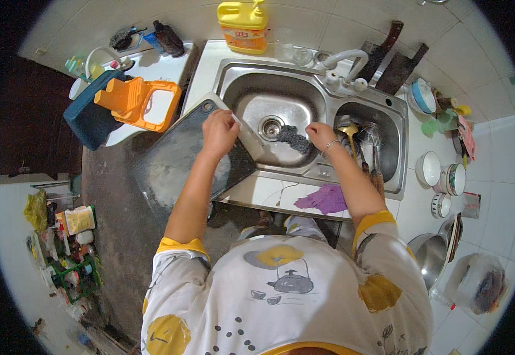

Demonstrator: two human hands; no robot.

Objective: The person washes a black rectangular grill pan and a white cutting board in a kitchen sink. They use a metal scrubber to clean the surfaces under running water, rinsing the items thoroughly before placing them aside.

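Note:
My left hand (220, 131) grips the upper edge of a large cutting board (174, 165), dark grey with a pale rim and a hole in one corner. The board is tilted over the counter's front edge, its near part hanging above the floor, and a pale wet-looking patch covers its face. My right hand (322, 136), wearing a thin bracelet, is over the right side of the large sink basin (251, 94) with its fingers curled in. Just beside those fingers a dark mesh scrubber (293, 139) lies by the drain (270, 128); whether they touch it I cannot tell.
The smaller basin (394, 139) holds ladles and other utensils. A white faucet (346, 65) and two cleavers (400, 70) stand behind it. A purple cloth (323, 200) lies on the front edge. Bowls (428, 168) line the right counter; an orange rack (145, 103) sits left, a yellow jug (243, 26) behind.

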